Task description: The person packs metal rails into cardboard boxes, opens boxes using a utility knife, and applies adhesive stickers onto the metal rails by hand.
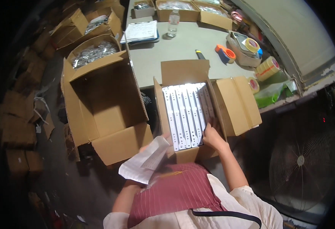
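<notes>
Directly before me stands an open cardboard box [185,68], with a row of long, silvery-white metal rails with holes [187,114] packed side by side in it. My right hand [212,137] reaches in at the right near corner, its thumb and fingers closed around the end of the rightmost rails. At the box's left near corner is my left hand [149,145], mostly covered by some folded white paper [144,162]. The paper hangs from that hand across my forearm, over my maroon striped apron [175,187]. The left fingers are largely hidden.
A large open carton [110,103] stands left; a closed carton [238,105] adjoins the box at right. The table [148,57] bears a bottle [173,23], papers [141,31], a cutter [200,55] and tape rolls [225,54]. A fan [300,160] stands right.
</notes>
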Action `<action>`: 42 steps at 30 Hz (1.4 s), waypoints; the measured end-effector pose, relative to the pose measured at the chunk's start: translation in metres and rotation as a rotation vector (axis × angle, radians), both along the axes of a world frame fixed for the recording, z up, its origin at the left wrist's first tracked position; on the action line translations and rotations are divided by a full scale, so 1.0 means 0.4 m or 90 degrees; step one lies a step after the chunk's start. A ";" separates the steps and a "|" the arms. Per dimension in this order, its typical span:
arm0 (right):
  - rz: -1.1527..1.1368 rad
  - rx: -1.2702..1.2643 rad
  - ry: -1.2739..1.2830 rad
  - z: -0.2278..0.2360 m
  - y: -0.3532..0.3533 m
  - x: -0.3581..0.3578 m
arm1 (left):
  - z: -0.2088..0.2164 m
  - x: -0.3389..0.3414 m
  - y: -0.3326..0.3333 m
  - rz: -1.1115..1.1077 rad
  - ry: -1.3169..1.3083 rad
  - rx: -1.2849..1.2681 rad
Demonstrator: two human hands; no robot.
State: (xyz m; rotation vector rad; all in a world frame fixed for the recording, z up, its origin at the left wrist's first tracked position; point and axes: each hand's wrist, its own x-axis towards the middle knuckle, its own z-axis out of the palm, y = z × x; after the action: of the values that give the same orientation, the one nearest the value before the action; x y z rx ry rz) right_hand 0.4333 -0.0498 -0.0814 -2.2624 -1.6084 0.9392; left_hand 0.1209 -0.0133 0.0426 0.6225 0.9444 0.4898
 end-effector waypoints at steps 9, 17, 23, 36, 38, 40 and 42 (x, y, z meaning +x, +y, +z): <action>0.070 -0.186 -0.108 0.078 0.063 0.003 | -0.017 -0.199 -0.141 0.342 0.034 0.118; 0.071 -0.040 -0.268 0.112 0.078 0.034 | -0.184 -0.387 -0.223 0.471 -0.147 0.210; 0.010 -0.026 -0.262 0.120 0.083 -0.010 | -0.270 -0.503 -0.016 0.306 -0.281 0.212; -0.193 0.000 -0.233 0.161 0.059 -0.063 | -0.045 -0.485 0.066 0.248 -0.075 0.156; -0.206 -0.003 -0.231 0.163 0.068 -0.077 | -0.072 -0.507 0.049 0.271 -0.037 0.164; -0.238 0.016 -0.211 0.144 0.069 -0.060 | -0.106 -0.521 0.065 0.225 -0.041 0.204; -0.247 0.042 -0.194 0.117 0.048 -0.043 | -0.115 -0.494 0.062 0.244 0.000 0.247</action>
State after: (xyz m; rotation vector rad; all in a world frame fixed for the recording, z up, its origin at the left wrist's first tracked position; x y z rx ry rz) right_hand 0.4160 -0.0306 -0.0345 -2.6319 -1.2007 0.4563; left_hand -0.0769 0.0115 -0.0032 0.7922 0.9805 1.0308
